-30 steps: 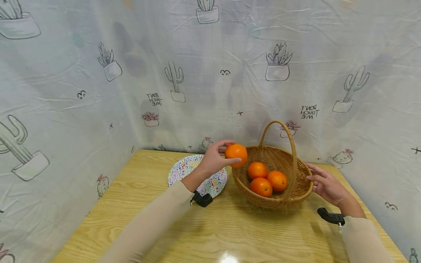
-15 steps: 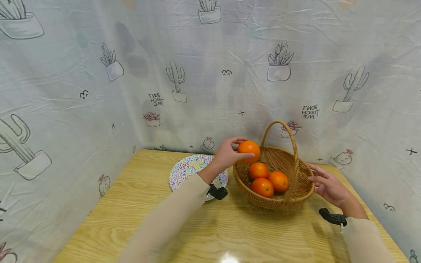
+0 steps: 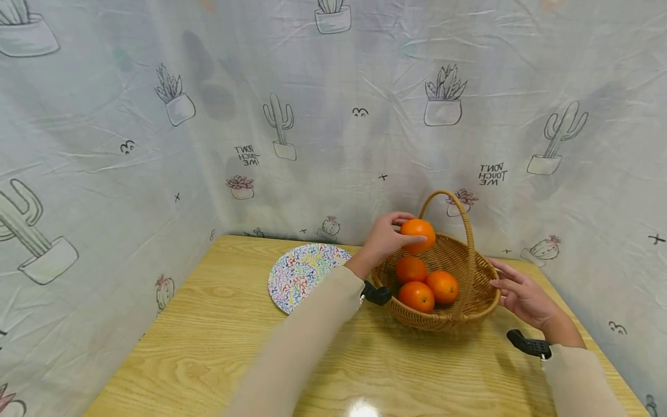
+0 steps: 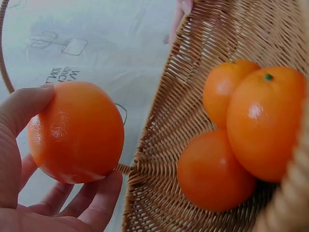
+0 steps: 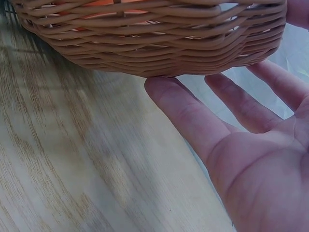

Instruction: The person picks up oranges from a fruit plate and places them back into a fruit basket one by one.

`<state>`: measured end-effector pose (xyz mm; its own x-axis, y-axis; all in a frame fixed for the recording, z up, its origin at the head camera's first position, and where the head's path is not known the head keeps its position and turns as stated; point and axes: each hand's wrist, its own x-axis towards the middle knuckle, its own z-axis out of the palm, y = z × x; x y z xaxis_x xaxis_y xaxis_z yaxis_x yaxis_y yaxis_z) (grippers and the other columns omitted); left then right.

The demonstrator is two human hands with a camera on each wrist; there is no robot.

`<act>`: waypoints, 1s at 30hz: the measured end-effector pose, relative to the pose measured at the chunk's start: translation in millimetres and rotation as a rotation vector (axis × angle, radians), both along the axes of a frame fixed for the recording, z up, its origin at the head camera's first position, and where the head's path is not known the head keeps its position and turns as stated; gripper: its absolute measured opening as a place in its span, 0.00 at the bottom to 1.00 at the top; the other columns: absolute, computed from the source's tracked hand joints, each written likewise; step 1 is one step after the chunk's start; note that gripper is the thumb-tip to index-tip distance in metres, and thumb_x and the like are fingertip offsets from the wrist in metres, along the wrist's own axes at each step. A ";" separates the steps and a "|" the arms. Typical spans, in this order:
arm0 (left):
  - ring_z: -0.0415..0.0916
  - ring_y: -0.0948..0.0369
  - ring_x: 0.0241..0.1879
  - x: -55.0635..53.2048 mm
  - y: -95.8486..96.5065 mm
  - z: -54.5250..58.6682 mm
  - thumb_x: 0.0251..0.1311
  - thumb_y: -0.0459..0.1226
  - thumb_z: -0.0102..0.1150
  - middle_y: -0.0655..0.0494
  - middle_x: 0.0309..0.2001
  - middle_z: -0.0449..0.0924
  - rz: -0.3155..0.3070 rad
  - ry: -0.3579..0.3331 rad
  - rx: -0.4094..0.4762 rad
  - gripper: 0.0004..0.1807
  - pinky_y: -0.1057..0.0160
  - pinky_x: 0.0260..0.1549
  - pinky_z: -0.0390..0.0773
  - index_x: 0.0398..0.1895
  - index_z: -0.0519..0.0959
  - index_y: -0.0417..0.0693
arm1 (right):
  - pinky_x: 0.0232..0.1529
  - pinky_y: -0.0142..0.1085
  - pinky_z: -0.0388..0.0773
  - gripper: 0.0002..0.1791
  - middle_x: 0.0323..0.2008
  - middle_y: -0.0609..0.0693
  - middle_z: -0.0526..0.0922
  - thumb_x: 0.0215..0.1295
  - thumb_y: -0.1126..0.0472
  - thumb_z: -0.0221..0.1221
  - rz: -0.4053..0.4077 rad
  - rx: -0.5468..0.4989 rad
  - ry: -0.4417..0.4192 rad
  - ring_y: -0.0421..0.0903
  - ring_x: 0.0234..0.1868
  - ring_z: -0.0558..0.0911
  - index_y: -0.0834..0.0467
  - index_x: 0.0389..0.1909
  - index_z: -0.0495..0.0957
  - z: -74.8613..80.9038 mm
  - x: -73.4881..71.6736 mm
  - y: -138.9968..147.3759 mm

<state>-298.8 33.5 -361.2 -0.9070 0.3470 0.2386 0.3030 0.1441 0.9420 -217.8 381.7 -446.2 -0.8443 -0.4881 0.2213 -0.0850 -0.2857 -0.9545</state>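
My left hand (image 3: pixel 384 238) grips an orange (image 3: pixel 418 236) between thumb and fingers, over the left back part of a wicker basket (image 3: pixel 482 310). In the left wrist view this orange (image 4: pixel 79 133) hangs beside the basket's rim, with the thumb on one side and fingertips below. Three more oranges lie together inside the basket, among them a front orange (image 3: pixel 416 297). My right hand (image 3: pixel 526 298) holds the basket's right side at the rim. In the right wrist view, the fingertips (image 5: pixel 166 89) of that hand touch the wicker from below.
A round plate (image 3: pixel 294 278) with a colourful squiggle pattern lies left of the basket, partly covered by my left arm. The basket's tall handle (image 3: pixel 469 243) arches over it. Behind the wooden table (image 3: pixel 208 324) hangs a cactus-print curtain (image 3: pixel 333 116).
My left hand has carried the orange rightward from beside the basket's left rim to over the basket. The right hand has stayed at the basket's side, and more of the plate is uncovered.
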 end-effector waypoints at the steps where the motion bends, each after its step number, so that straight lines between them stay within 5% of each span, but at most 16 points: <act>1: 0.78 0.62 0.44 -1.4 3.3 0.1 0.51 0.42 0.80 0.55 0.50 0.82 0.002 -0.009 0.007 0.28 0.64 0.42 0.83 0.56 0.82 0.53 | 0.53 0.39 0.85 0.32 0.65 0.44 0.78 0.79 0.75 0.36 -0.003 0.000 0.000 0.44 0.58 0.84 0.52 0.80 0.57 0.3 -0.3 0.2; 17: 0.79 0.59 0.44 -11.1 36.7 -7.5 0.52 0.38 0.80 0.52 0.53 0.82 0.027 -0.103 -0.022 0.27 0.60 0.46 0.83 0.56 0.82 0.50 | 0.54 0.39 0.85 0.31 0.64 0.44 0.78 0.79 0.75 0.37 -0.013 -0.006 -0.019 0.42 0.59 0.83 0.51 0.78 0.61 0.5 -6.2 7.2; 30: 0.79 0.55 0.51 -21.0 57.8 -25.4 0.51 0.38 0.80 0.51 0.56 0.81 0.116 -0.110 -0.103 0.27 0.57 0.54 0.82 0.56 0.83 0.51 | 0.55 0.40 0.85 0.30 0.64 0.44 0.78 0.80 0.75 0.39 -0.028 0.012 -0.023 0.42 0.60 0.83 0.51 0.76 0.63 -0.5 -9.5 8.8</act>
